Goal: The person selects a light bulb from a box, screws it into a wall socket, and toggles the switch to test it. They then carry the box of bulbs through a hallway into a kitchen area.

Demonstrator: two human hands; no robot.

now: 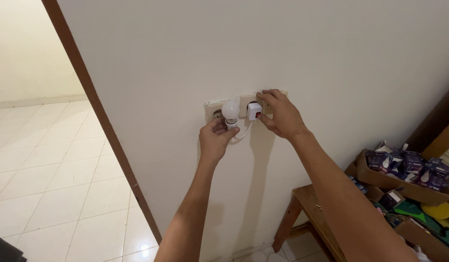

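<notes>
The person's left hand (215, 140) grips a white lamp holder (232, 124), keeping its bulb (230, 109) upright, while at its three o'clock the right hand (279, 116) pinches the switched plug (254, 111) steady against the wall socket plate (212, 109)

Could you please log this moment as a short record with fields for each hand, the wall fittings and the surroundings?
left hand: grips the socket under a white bulb, bulb upright
right hand: fingers on a white plug adapter with a red switch, seated in the wall outlet plate
cord: short white lead joins bulb socket and adapter
bulb state: unlit
surroundings: wooden table at right, cardboard box of small packaged boxes on it; tiled floor through the doorway at left
</notes>
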